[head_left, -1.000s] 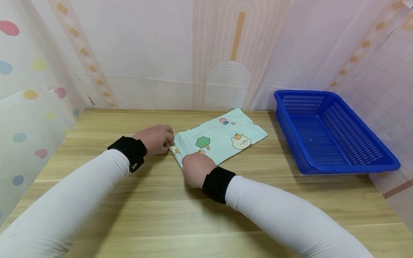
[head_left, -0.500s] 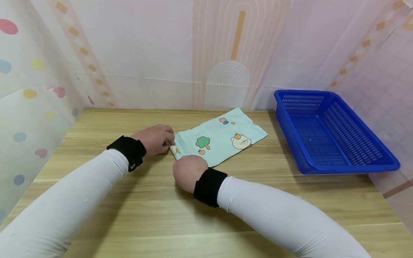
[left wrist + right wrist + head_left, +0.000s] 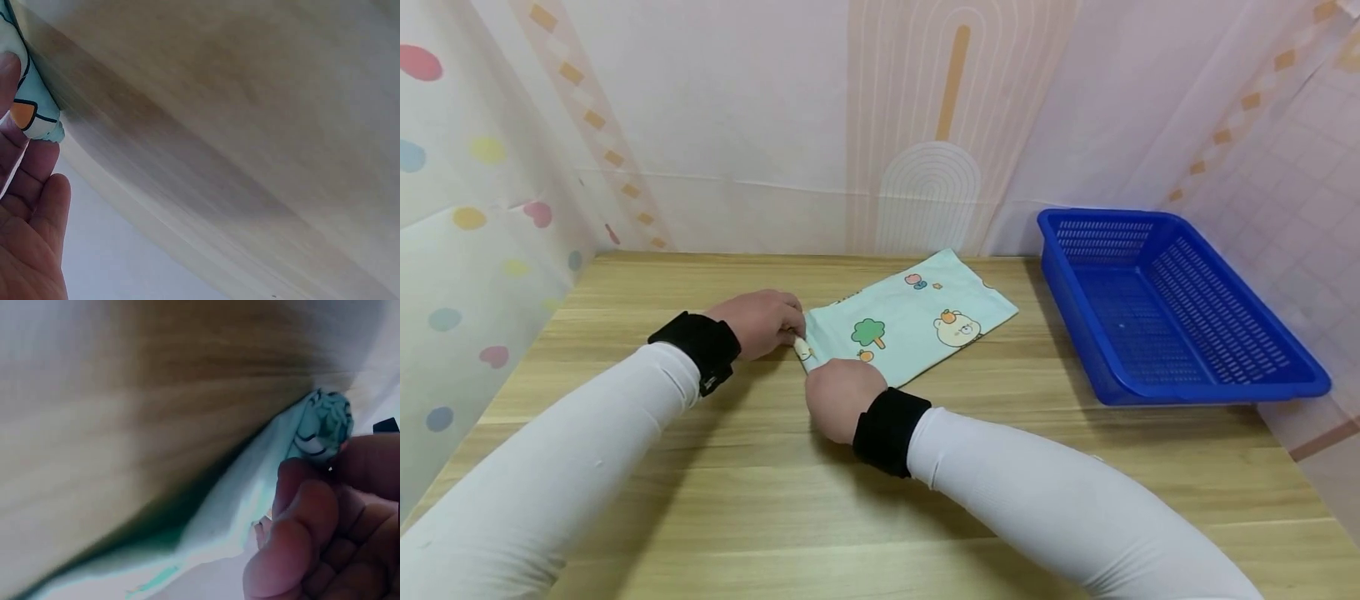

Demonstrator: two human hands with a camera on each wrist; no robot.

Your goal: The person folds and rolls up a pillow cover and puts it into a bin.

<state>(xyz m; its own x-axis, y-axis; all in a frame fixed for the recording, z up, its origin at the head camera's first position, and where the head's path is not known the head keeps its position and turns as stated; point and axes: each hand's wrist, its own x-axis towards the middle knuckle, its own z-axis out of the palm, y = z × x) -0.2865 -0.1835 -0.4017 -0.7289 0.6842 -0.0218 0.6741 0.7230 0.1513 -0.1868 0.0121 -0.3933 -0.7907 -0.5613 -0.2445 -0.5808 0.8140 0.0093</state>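
A light mint-green cloth (image 3: 910,321), printed with a bear, a tree and fruit, lies at a slant on the table. Its near left edge is rolled up. At the far end of that roll, my left hand (image 3: 763,323) pinches the fabric. My right hand (image 3: 844,398) holds the roll's near end, with its fingertips hidden in the head view. The left wrist view has the rolled edge (image 3: 39,106) between the thumb and fingers. In the right wrist view, the coiled end of the roll (image 3: 326,425) sits between thumb and curled fingers.
A blue perforated plastic basket (image 3: 1131,333) stands at the right of the wooden table (image 3: 737,517), with nothing visible inside. A patterned curtain (image 3: 737,125) hangs along the table's back edge and sides.
My right hand has shifted left and slightly nearer along the rolled edge. The cloth has slid a little to the left. My left hand stays almost in place.
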